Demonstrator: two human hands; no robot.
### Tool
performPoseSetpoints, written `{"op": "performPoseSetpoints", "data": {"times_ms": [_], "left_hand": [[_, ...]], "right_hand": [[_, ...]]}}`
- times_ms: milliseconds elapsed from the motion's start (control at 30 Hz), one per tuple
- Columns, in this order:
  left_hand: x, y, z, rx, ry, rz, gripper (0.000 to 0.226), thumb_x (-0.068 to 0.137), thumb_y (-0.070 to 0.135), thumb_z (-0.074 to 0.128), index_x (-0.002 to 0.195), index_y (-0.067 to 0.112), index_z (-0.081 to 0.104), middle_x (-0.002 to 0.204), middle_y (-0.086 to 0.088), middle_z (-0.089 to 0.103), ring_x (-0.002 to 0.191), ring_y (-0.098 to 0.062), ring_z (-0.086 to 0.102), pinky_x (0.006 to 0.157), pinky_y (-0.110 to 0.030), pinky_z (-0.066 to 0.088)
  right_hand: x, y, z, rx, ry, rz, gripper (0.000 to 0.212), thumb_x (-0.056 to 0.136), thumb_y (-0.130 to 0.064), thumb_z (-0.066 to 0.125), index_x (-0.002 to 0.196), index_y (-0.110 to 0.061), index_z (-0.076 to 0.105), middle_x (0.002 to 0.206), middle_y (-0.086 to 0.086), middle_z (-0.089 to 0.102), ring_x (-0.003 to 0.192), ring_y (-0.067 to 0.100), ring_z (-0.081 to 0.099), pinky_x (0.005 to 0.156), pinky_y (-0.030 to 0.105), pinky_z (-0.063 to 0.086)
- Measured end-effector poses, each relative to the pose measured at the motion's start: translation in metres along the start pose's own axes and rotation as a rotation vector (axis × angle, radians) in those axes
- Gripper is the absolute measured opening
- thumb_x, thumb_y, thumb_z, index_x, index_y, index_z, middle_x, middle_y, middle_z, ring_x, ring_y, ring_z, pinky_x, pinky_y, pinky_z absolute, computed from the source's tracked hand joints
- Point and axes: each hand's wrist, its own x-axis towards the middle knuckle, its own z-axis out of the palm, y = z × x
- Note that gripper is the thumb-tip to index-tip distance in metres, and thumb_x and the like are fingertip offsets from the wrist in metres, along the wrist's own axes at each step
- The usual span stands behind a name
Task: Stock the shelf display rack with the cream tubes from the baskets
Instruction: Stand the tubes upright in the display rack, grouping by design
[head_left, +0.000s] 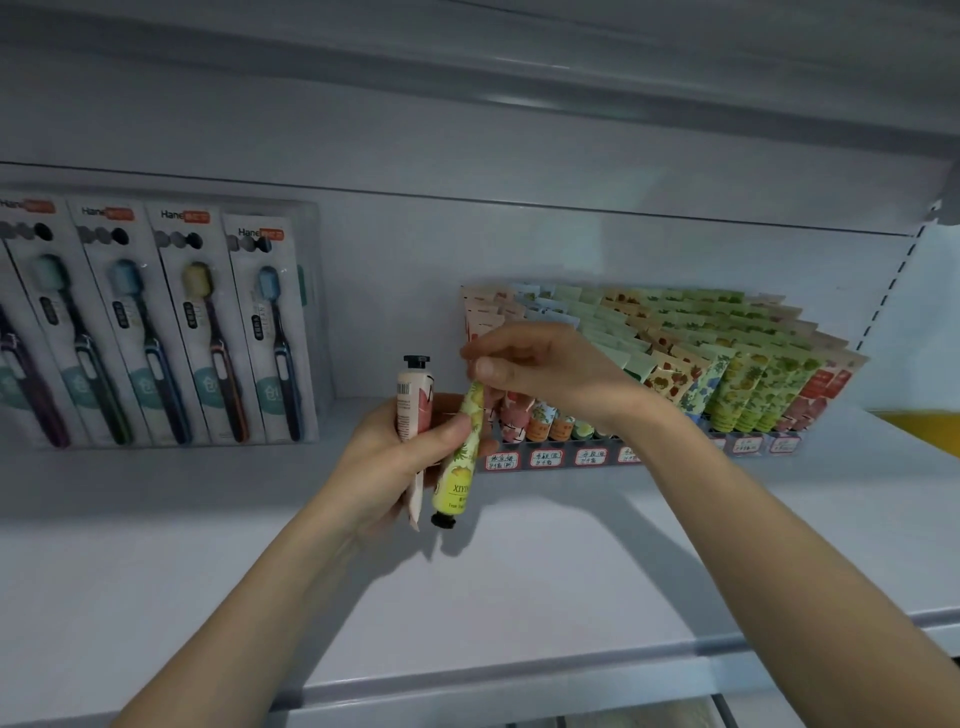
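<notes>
The yellow-green tube (457, 467) hangs slanted in mid-air just in front of the shelf, its black cap pointing to about 6 o'clock and its flat crimped end up toward 12 o'clock. The right hand (535, 374) pinches that crimped end between thumb and fingertips, coming in from 3 o'clock. Touching the tube at its 9 o'clock side is a pink tube (413, 400), standing the other way with its black cap at 12 o'clock. The left hand (395, 457) is curled round both: the fingers wrap the pink tube and the thumb presses across the middle of the yellow-green one. At about 3 o'clock from the hands, partly behind the right wrist, the display rack (571, 457) stands on the white shelf (519, 597), packed with rows of patterned cream tubes (727, 374) leaning back, caps down; handwritten price labels (545, 458) run along its front strip. At 9 o'clock, well apart from the hands, boxed toothbrush packs (156, 327) stand side by side against the back wall.
</notes>
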Motion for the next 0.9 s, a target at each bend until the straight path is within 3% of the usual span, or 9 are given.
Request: {"op": "performPoseSetpoints", "data": {"times_ms": [100,200,333,433,567,733,833,900], "left_hand": [[-0.002,-0.002,-0.001,-0.042,-0.02,-0.012,0.033,0.068,0.017,0.063,0.097,0.002,0.062,0.089,-0.016,0.072,0.081,-0.027,0.071,0.068,-0.032,0.059],[-0.003,-0.003,-0.002,-0.071,0.004,-0.013,0.036,0.07,0.017,0.062,0.101,-0.001,0.062,0.09,-0.018,0.071,0.078,-0.025,0.071,0.061,-0.029,0.058],[-0.005,-0.005,-0.006,0.034,0.017,-0.019,0.028,0.069,0.012,0.066,0.096,0.004,0.061,0.074,-0.006,0.071,0.064,-0.014,0.068,0.052,-0.023,0.052],[-0.003,-0.009,-0.003,0.08,0.04,-0.018,0.013,0.078,0.0,0.065,0.089,0.006,0.062,0.068,-0.004,0.069,0.058,-0.013,0.065,0.051,-0.023,0.053],[0.002,-0.018,0.012,0.114,0.072,-0.001,0.012,0.079,-0.002,0.068,0.084,0.008,0.062,0.069,-0.006,0.068,0.062,-0.018,0.064,0.052,-0.024,0.054],[0.01,-0.036,0.035,0.163,0.116,0.061,0.017,0.077,0.007,0.073,0.089,0.015,0.065,0.087,-0.008,0.071,0.078,-0.02,0.067,0.073,-0.031,0.054],[0.013,-0.039,0.056,0.18,0.117,0.075,0.013,0.078,0.011,0.072,0.084,0.012,0.061,0.07,-0.006,0.064,0.054,-0.01,0.06,0.052,-0.022,0.052],[0.016,-0.041,0.071,0.218,0.094,0.1,0.016,0.077,0.015,0.073,0.08,0.011,0.058,0.06,0.001,0.056,0.046,-0.005,0.052,0.047,-0.021,0.05]], "right_hand": [[-0.001,-0.001,0.002,0.006,-0.004,-0.003,0.008,0.085,-0.021,0.064,0.082,-0.028,0.067,0.078,0.0,0.065,0.063,0.012,0.06,0.067,0.039,0.049],[-0.001,0.0,0.006,-0.023,0.05,0.012,0.019,0.087,-0.024,0.062,0.069,-0.019,0.064,0.057,0.006,0.053,0.052,0.022,0.047,0.053,0.031,0.039],[0.0,0.005,0.003,-0.035,0.175,0.066,0.024,0.089,-0.027,0.06,0.07,-0.012,0.061,0.046,0.005,0.053,0.037,0.017,0.044,0.037,0.018,0.033],[-0.006,0.008,-0.002,-0.03,0.208,0.096,0.019,0.089,-0.023,0.061,0.071,-0.014,0.062,0.042,-0.005,0.057,0.033,0.006,0.05,0.038,0.018,0.039],[-0.028,0.015,-0.013,0.104,0.193,0.161,0.005,0.086,-0.008,0.063,0.082,-0.011,0.064,0.057,-0.002,0.065,0.048,0.006,0.062,0.053,0.017,0.053],[-0.072,0.035,-0.039,0.04,0.318,0.21,0.007,0.087,-0.009,0.064,0.084,-0.015,0.061,0.063,0.004,0.064,0.053,0.006,0.063,0.055,0.018,0.052],[-0.094,0.046,-0.071,-0.081,0.426,0.206,0.009,0.086,-0.013,0.066,0.079,-0.018,0.064,0.063,0.005,0.064,0.05,0.006,0.059,0.053,0.019,0.052],[-0.105,0.056,-0.095,-0.165,0.495,0.212,0.014,0.085,-0.015,0.067,0.074,-0.021,0.065,0.063,0.005,0.065,0.05,0.007,0.059,0.053,0.02,0.052]]}}
